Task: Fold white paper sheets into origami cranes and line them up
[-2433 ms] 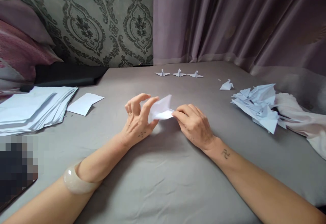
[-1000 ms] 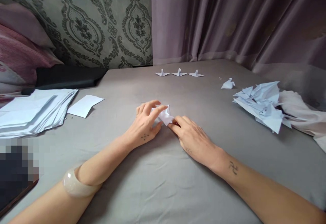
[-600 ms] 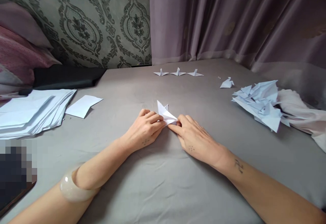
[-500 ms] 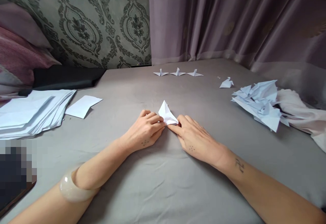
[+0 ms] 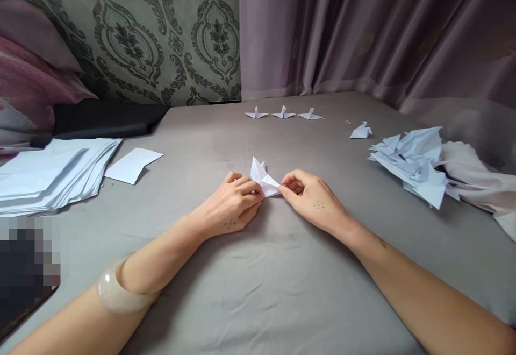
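A small white folded paper bird (image 5: 265, 182) lies between my two hands, low over the grey cloth. My left hand (image 5: 237, 200) is closed on its near left side, the fingertips covering that edge. With thumb and forefinger, my right hand (image 5: 308, 196) pinches the pointed right tip. One flap of the paper stands up at the left, and a thinner point shows behind it. The underside of the fold is hidden.
Three folded paper birds (image 5: 283, 113) stand in a row at the back, and another (image 5: 361, 130) sits to their right. A heap of folded paper (image 5: 419, 164) lies at right beside pale cloth (image 5: 470, 175). At left are stacked sheets (image 5: 52, 175) and a single sheet (image 5: 134, 165).
My right hand has turned and lifted slightly, from pressing at the near edge to pinching the right tip. The folded paper has tilted, showing a second point behind. My left hand stays in place.
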`<action>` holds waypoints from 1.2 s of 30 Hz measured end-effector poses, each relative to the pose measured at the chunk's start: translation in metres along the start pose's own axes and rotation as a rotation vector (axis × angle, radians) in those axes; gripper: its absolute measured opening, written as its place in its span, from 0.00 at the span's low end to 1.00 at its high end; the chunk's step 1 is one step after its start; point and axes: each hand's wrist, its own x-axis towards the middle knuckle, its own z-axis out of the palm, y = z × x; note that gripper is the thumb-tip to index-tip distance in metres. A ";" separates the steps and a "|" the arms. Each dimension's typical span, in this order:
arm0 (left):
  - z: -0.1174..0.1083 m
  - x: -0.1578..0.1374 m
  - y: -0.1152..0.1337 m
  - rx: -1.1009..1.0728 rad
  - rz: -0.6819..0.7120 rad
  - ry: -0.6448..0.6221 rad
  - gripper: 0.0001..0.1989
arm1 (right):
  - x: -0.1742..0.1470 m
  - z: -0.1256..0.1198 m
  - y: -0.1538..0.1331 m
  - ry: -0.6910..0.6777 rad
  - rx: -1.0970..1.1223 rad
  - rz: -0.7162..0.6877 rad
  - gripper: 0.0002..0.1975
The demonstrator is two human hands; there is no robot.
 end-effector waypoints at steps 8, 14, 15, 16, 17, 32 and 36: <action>-0.003 0.000 0.000 0.011 0.003 -0.036 0.14 | 0.003 0.003 0.003 0.027 0.131 0.037 0.06; -0.005 0.001 0.000 0.011 0.008 -0.053 0.15 | 0.007 -0.006 0.001 0.010 0.145 0.079 0.09; -0.005 0.001 0.000 0.007 0.010 -0.054 0.15 | 0.007 -0.008 0.001 0.005 0.137 0.091 0.10; -0.005 0.001 0.000 0.002 0.012 -0.056 0.15 | 0.008 -0.009 0.001 -0.002 0.123 0.099 0.11; -0.005 0.001 0.000 -0.003 0.014 -0.059 0.15 | 0.008 -0.010 0.002 -0.007 0.106 0.105 0.11; -0.004 0.001 -0.001 -0.018 0.006 -0.100 0.18 | 0.009 0.001 0.010 0.053 -0.064 0.020 0.12; -0.002 0.000 -0.001 0.004 0.039 -0.080 0.18 | 0.009 0.007 0.011 0.044 -0.138 -0.035 0.10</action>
